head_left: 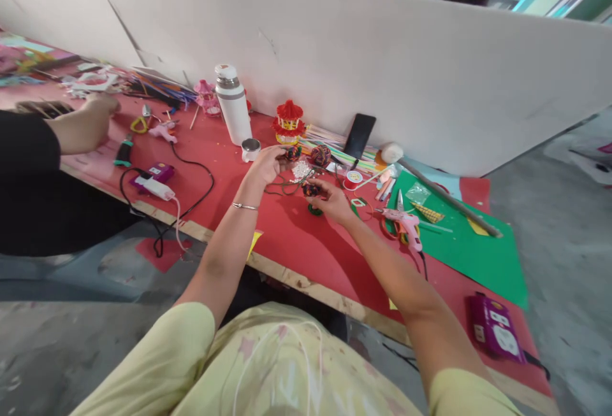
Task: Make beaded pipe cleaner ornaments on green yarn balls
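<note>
My left hand (268,164) has its fingers closed on a small dark multicoloured yarn bundle (293,153). A similar multicoloured yarn piece (310,190) is pinched in my right hand (332,202), nearer to me and just above the red tabletop. Between and beyond the hands sits a round multicoloured yarn ball (320,155). A heap of small white beads (301,170) lies between the hands, with dark cord (285,188) around it. Under the right fingertips is a small green ring-shaped piece (314,209). Exact details of both held pieces are too small to make out.
A white thermos (233,107), its cup (250,150) and a red-yellow lantern (289,123) stand behind. Rightward are a phone (359,137), thread spool (353,179), pink glue gun (404,225), scissors (400,202) and green sheet (482,257). Another person's arm (79,129) reaches in from the left.
</note>
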Tool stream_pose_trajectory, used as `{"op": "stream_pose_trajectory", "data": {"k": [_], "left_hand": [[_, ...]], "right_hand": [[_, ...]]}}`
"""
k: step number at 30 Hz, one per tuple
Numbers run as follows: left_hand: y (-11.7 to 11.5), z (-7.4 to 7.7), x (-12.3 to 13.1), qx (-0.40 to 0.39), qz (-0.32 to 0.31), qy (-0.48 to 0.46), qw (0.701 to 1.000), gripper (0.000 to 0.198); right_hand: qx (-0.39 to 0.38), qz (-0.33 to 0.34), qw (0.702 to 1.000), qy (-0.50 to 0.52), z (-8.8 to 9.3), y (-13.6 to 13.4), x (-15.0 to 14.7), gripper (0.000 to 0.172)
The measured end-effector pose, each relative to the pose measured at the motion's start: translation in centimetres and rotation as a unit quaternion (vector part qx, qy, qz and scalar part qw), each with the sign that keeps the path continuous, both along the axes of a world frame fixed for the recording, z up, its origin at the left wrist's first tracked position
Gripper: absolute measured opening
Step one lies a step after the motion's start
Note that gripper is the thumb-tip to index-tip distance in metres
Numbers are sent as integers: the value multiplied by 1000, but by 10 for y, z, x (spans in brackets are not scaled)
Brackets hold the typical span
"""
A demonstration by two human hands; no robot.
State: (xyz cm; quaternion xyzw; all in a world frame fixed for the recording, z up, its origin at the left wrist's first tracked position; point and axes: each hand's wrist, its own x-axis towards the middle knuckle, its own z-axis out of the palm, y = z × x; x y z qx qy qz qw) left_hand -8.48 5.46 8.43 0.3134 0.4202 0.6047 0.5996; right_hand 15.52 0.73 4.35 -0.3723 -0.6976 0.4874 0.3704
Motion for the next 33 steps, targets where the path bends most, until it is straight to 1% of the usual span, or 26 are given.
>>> {"op": "stream_pose_trajectory", "data": {"k": [3,5,7,9,12,15,16,18,20,23,25,27,28,29,31,33], "left_hand": [[3,10,4,1,-21,5,1000,24],[1,16,3,1,-48,20,999,24],[-4,18,-2,-11,-73,47,996,23],[-9,17,-13,-28,-78,81,993,20],[-21,7,-35,-40,-64,119,990,21],[-35,-8,-59,-83,-32,146,985,21],[-39,-14,-68,-96,-28,152,983,22],[-45,-22,-84,-100,-1,145,984,24],[-47,-26,-98,-93,34,134,986,24],[-44,-29,-113,-81,70,128,986,22],[-42,-33,-121,-100,84,150,980,21],[-44,-41,-128,-142,88,208,964,16],[-47,-46,-132,-156,97,239,953,13],[-50,-51,-136,-161,90,264,947,12],[-59,-62,-143,-135,94,332,929,12],[-67,-71,-148,-94,110,396,907,10]], "right_hand": [[8,4,1000,8,11,-1,2,57],[-14,8,999,28,19,-2,2,50],[-34,7,998,43,25,-3,0,44],[-44,10,998,43,27,-2,-5,41],[-59,33,997,25,23,-1,-19,41],[-65,47,997,-2,16,-3,-43,37],[-70,52,996,-13,14,-4,-54,37],[-94,70,992,-37,12,-2,-78,38],[-116,85,987,-64,10,5,-107,39],[-104,81,990,-60,4,21,-149,35],[-87,75,992,-52,-3,31,-169,35],[-81,63,992,-69,-12,39,-181,39],[-83,56,992,-79,-16,41,-183,41],[-84,51,991,-90,-20,44,-184,43],[-70,43,990,-114,-27,47,-183,46],[-13,38,987,-159,-29,49,-181,46]]}}
